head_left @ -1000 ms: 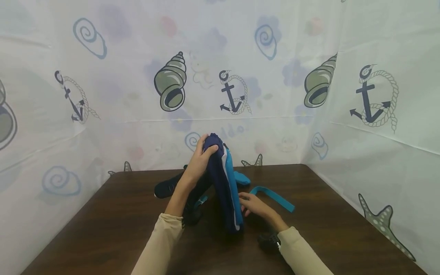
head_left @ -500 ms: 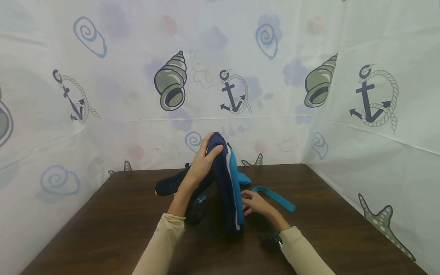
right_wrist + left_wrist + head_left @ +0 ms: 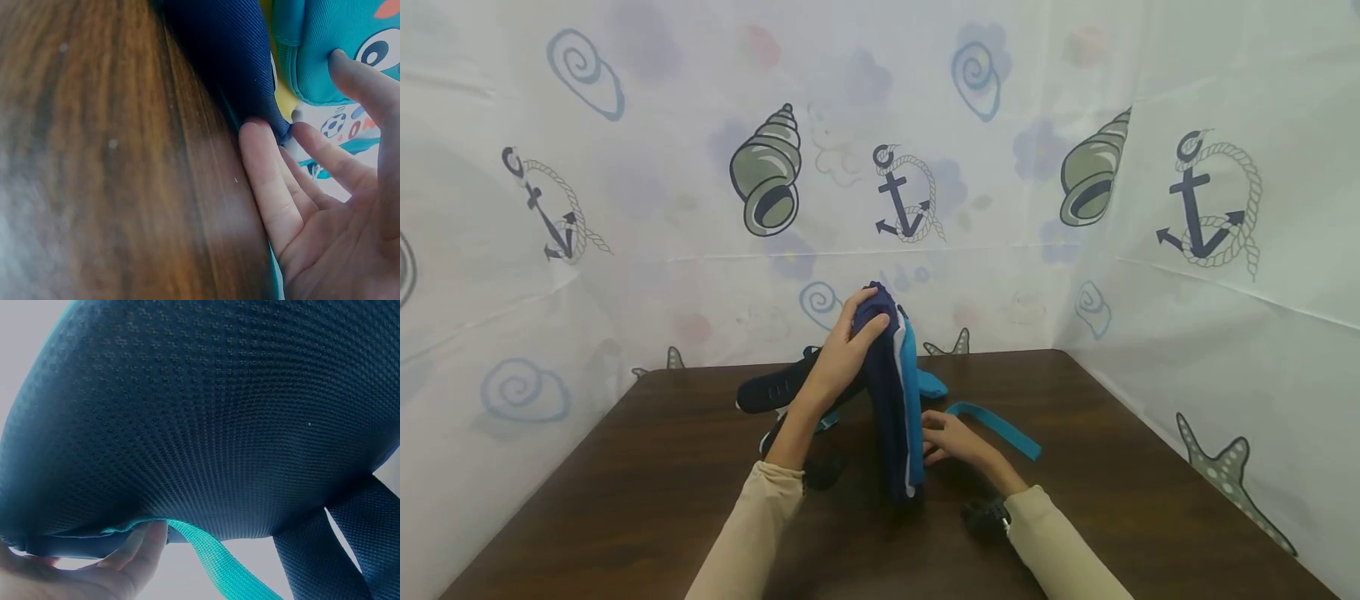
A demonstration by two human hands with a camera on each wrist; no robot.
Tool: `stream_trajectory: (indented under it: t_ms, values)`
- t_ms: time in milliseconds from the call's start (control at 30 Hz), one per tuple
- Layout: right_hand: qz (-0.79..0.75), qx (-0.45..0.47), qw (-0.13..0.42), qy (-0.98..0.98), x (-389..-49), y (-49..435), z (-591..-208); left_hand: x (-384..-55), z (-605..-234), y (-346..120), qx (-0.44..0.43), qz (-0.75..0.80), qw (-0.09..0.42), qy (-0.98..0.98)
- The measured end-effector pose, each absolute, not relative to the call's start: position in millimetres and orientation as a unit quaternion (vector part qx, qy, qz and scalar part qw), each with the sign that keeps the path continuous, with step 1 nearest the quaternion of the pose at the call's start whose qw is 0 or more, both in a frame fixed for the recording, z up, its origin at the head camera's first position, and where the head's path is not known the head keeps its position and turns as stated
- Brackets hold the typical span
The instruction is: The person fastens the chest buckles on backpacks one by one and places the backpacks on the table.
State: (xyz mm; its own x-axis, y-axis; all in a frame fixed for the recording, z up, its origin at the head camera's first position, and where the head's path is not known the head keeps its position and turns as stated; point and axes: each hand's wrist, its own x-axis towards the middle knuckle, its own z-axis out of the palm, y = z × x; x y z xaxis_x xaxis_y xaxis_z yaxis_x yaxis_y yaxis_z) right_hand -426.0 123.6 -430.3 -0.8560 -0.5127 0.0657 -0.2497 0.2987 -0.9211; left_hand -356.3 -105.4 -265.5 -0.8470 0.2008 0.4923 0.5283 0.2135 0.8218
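Note:
A small backpack point(image 3: 889, 408) in navy and bright blue stands on edge, its side towards me. My left hand point(image 3: 846, 350) grips its top, thumb on the near side. The left wrist view shows the mesh back panel point(image 3: 206, 425), with a teal webbing strap point(image 3: 219, 556) by the left fingers point(image 3: 150, 550). My right hand point(image 3: 955, 439) is low at the blue front side. Its fingers point(image 3: 265, 169) reach loosely to the navy bottom edge, and the thumb touches a teal pocket point(image 3: 319, 69) printed with an eye. The backpack hides the far side.
A dark padded shoulder strap point(image 3: 771, 390) extends left over the brown table point(image 3: 662, 500). A blue strap end point(image 3: 1000, 431) lies right of the backpack, and a blue piece point(image 3: 932, 383) shows behind it. Patterned white sheets point(image 3: 1000, 292) surround the table.
My left hand and the backpack's top have shifted slightly right, and the bag stands more upright. The shoulder strap on the left has risen a little. My right hand stays by the front side.

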Motion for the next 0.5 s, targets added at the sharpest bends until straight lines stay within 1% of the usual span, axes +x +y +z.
stream_trajectory:
  t_ms: [333,500]
  values:
    - [-0.54,-0.276,0.131,0.784,-425,122,-428,-352,-268,-98,-0.249,-0.56,0.167,-0.772]
    - [-0.54,-0.273,0.124,0.786,-424,118,-430,-350,-269,-89,-0.254,-0.543,0.18,-0.78]
